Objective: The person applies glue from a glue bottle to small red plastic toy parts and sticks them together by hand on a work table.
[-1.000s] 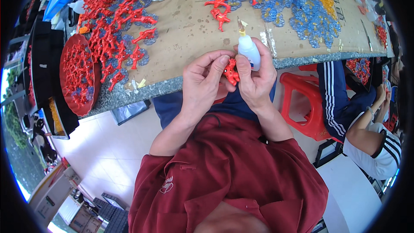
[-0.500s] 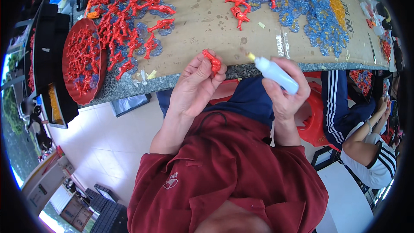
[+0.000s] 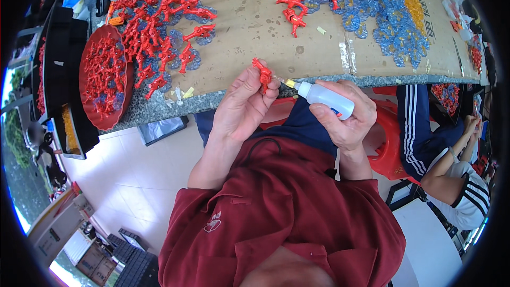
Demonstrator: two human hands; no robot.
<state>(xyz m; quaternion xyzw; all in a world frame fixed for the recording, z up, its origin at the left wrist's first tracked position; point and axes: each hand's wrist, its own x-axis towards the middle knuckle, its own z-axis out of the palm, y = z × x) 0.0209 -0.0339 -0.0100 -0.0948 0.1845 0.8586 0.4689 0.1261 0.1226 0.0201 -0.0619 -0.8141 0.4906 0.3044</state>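
My left hand (image 3: 241, 107) pinches a small red plastic figure (image 3: 262, 73) between thumb and fingers, held up just in front of the table edge. My right hand (image 3: 346, 118) grips a small white squeeze bottle (image 3: 325, 99) with a yellow nozzle. The nozzle tip points left and sits right beside the red figure, close to touching it. Both hands are over my lap, below the grey stone table edge (image 3: 212, 100).
Brown cardboard (image 3: 249, 32) covers the table, strewn with several red figures (image 3: 154, 21) and blue clear pieces (image 3: 393, 26). A round red tray (image 3: 103, 77) of red figures sits at the left edge. A red stool (image 3: 385, 133) and another seated person (image 3: 451, 180) are at the right.
My hands came apart half a second ago, then closed in again. The bottle nozzle now points at the red figure in my left hand. The view shifted slightly.
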